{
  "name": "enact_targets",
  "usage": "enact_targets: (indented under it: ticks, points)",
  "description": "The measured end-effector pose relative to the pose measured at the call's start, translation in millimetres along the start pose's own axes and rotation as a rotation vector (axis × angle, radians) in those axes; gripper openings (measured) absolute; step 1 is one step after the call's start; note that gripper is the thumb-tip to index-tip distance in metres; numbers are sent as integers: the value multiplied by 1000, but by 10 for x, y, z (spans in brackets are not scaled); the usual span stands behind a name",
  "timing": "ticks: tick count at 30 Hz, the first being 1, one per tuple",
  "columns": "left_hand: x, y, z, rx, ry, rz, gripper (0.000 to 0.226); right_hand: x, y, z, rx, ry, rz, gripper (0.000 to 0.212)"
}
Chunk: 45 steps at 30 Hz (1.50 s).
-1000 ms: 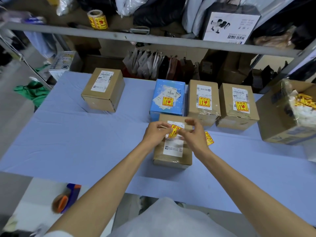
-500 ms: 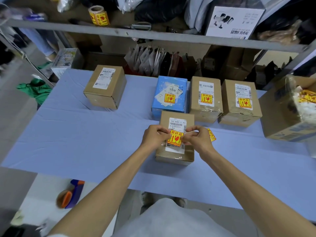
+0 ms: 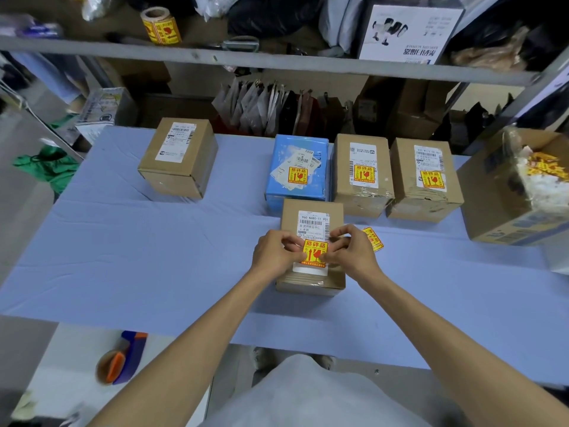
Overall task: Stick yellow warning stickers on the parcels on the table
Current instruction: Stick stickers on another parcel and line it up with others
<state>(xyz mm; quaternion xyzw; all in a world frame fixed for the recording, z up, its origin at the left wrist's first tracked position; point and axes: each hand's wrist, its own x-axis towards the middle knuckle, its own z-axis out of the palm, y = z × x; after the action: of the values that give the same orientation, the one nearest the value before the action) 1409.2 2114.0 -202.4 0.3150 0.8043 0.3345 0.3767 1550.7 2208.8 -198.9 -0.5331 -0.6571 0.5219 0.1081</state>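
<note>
A small brown parcel (image 3: 311, 211) lies on the blue table (image 3: 138, 251) right in front of me. A yellow warning sticker (image 3: 314, 251) lies against its white label. My left hand (image 3: 272, 255) pinches the sticker's left edge and my right hand (image 3: 352, 255) pinches its right edge, thumbs on its lower corners. Another yellow sticker (image 3: 374, 238) shows just behind my right hand. Behind stand a blue parcel (image 3: 297, 180) and two brown parcels (image 3: 363, 186) (image 3: 426, 192), each bearing a yellow sticker. A brown parcel (image 3: 178, 158) at far left has only a white label.
A large open carton (image 3: 505, 211) with sticker scraps sits at the right table edge. A sticker roll (image 3: 160, 26) rests on the shelf above, behind a grey rail (image 3: 277, 61). A tape dispenser (image 3: 123, 359) lies on a lower surface at my left.
Both hands have brought the yellow sticker down from the label's top edge to its lower half, where it now lies flat. The parcels have not moved.
</note>
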Motion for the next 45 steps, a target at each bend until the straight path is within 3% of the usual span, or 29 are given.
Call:
enact_targets:
  ticks: [13, 20, 28, 33, 37, 42, 45]
  points:
    - [-39, -47, 103, 141, 107, 16, 24, 21, 66, 83, -160, 33, -108, 48]
    - [18, -20, 80, 271, 95, 32, 49, 40, 112, 136, -278, 68, -201, 46]
    - [107, -41, 131, 264, 159, 6, 37, 187, 129, 55, -223, 199, -154, 28]
    - [135, -4, 139, 267, 214, -10, 38, 156, 103, 114, -327, 157, -155, 48]
    - [155, -19, 124, 264, 200, -13, 38, 219, 84, 104, -308, 194, -109, 34]
    - [229, -38, 79, 217, 131, -35, 35, 150, 34, 124, -413, 146, -127, 48]
    - [229, -35, 32, 206, 102, -1, 21, 188, 30, 143, -361, 142, -144, 31]
